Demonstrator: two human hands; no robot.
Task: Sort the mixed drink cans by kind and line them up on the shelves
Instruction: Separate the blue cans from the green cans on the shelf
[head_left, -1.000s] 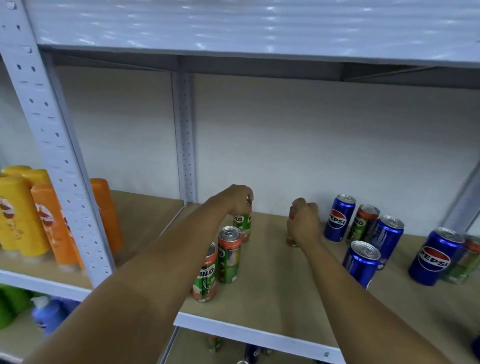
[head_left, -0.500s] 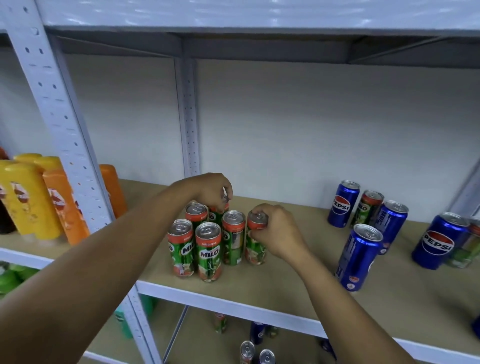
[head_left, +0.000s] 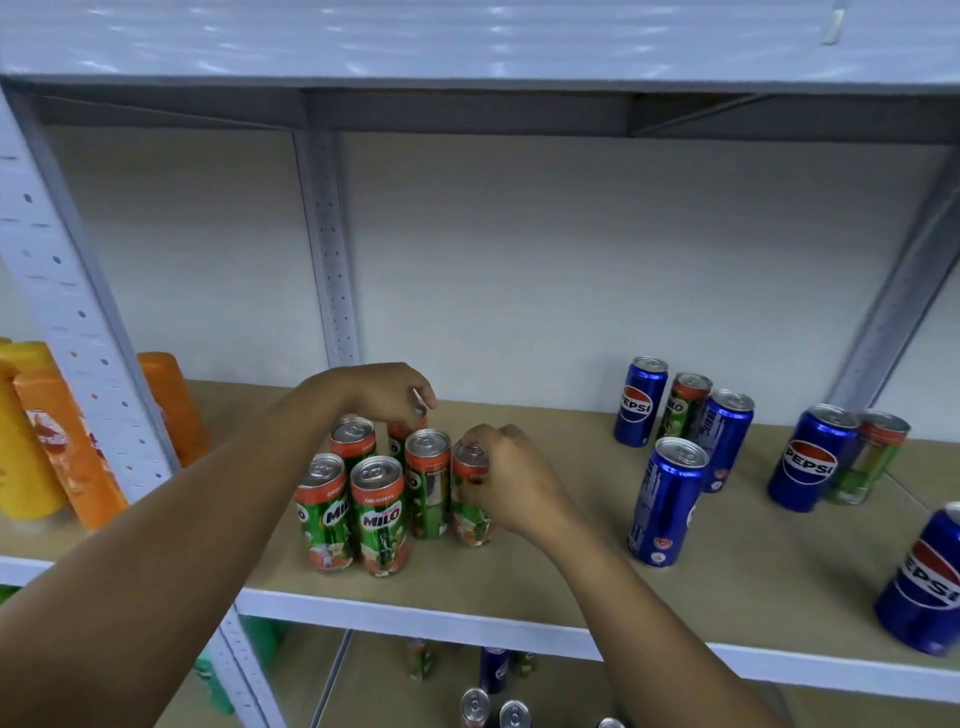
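Shelving in grey metal with a tan board is filling the view, white wall behind. Nearest you, your two forearms are reaching in over the shelf (head_left: 519, 577) front edge. Your right hand (head_left: 511, 486) is wrapping its fingers (head_left: 475, 470) around the upper part of the rightmost Milo can (head_left: 470, 519), which is standing on the board at the right end of the Milo cluster (head_left: 374, 499). Just behind, your left hand (head_left: 387, 392) is pinching the top of a rear Milo can (head_left: 400, 441), fingers closed on its rim; that can is mostly hiding behind the others.

To the right, well apart, Pepsi cans (head_left: 667, 501) are standing loose, with two more Milo cans (head_left: 683, 405) mixed among them near the wall, so sorting is looking partway done.

Handling guess: slim cans are looking rigid, smooth, likely slippery and, if full, fairly heavy; tall and narrow, so they're tipping easily. Gripping around the upper body or rim is looking safest.

Hard to read: cans on the shelf below (head_left: 475, 706) are cut off, the far-right Pepsi is cropped, orange and yellow bottles (head_left: 62, 441) at left are partly behind the upright.
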